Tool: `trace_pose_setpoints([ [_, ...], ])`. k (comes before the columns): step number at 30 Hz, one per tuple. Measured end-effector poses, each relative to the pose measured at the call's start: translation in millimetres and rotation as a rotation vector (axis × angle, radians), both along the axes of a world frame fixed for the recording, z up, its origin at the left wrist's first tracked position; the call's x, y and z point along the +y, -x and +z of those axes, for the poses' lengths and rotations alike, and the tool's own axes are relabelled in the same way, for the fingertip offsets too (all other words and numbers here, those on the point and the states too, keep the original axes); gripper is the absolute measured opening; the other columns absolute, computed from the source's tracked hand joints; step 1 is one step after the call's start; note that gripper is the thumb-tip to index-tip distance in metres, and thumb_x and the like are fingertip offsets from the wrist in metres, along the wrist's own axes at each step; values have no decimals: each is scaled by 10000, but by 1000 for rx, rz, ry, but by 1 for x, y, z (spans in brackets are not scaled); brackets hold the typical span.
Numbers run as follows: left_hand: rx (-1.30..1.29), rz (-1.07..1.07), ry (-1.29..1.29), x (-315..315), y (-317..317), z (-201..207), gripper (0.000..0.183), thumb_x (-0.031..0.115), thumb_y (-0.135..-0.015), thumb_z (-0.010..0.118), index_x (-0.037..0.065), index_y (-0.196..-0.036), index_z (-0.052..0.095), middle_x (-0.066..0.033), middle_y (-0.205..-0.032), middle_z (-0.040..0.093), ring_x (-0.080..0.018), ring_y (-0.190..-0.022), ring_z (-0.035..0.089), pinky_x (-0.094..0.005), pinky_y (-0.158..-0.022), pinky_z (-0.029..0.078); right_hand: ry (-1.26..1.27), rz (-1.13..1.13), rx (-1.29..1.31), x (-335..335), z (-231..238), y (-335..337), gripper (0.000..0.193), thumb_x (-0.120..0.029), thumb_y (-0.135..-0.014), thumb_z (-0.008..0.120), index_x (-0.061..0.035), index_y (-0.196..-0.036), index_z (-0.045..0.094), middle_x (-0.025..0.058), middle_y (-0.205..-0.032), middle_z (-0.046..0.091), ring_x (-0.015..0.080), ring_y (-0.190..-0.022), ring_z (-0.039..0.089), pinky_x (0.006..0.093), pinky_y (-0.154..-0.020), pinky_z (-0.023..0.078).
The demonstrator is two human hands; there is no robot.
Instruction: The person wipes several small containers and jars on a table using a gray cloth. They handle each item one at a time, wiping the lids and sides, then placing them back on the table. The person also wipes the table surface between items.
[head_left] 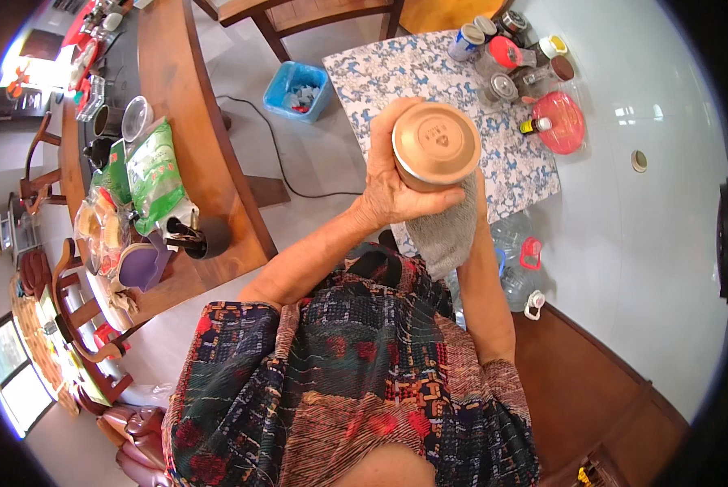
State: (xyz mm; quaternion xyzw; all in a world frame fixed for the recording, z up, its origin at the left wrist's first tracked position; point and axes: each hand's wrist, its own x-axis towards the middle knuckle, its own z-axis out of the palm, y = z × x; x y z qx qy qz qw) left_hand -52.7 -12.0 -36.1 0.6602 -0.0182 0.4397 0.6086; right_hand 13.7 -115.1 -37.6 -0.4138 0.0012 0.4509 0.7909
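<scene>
Above patterned cloth point(429, 77), left hand point(392, 191) grips metal canister point(436, 144).

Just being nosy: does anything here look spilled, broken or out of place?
Nothing looks spilled or broken. The left hand holds a metal cup bottom-up against a grey cloth. A power cord trails loose across the floor.

Bright, even daylight throughout. Strongest glare at the window point(35, 69) upper left, blown out to white, with a second pale window point(11, 373) at lower left. Soft sheen on the white wall point(664, 243) and the metal cup point(436, 143). Faint, short shadows. Sharp in the centre; heavy fisheye bending and black vignette toward the rim.
</scene>
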Motion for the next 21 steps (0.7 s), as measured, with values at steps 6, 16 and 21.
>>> trace_pose_setpoints([
  [6,49,102,-186,19,-5,-15,1008,248,-622,873,37,-1351,208,-146,-1199,503,-233,-1096,539,-361,-923,457,-113,279,213,-16,-5,-4,432,-361,-984,334,-9,-1167,506,96,-1011,623,183,-831,634,324,-789,542],
  [16,144,-148,-93,21,14,-5,1017,248,-558,903,36,-1333,278,-121,-1250,438,-220,-1178,456,-365,-989,386,165,-56,-488,-10,39,0,437,-341,-973,359,-1,-1197,519,98,-1157,582,172,-1055,563,323,-942,432],
  [21,163,-87,0,18,11,-6,1010,218,-520,903,25,-1316,314,-138,-1259,414,-238,-1169,460,-368,-986,395,271,20,-464,-2,32,-20,439,-328,-983,368,28,-1170,545,118,-1102,608,160,-989,587,289,-854,467],
])
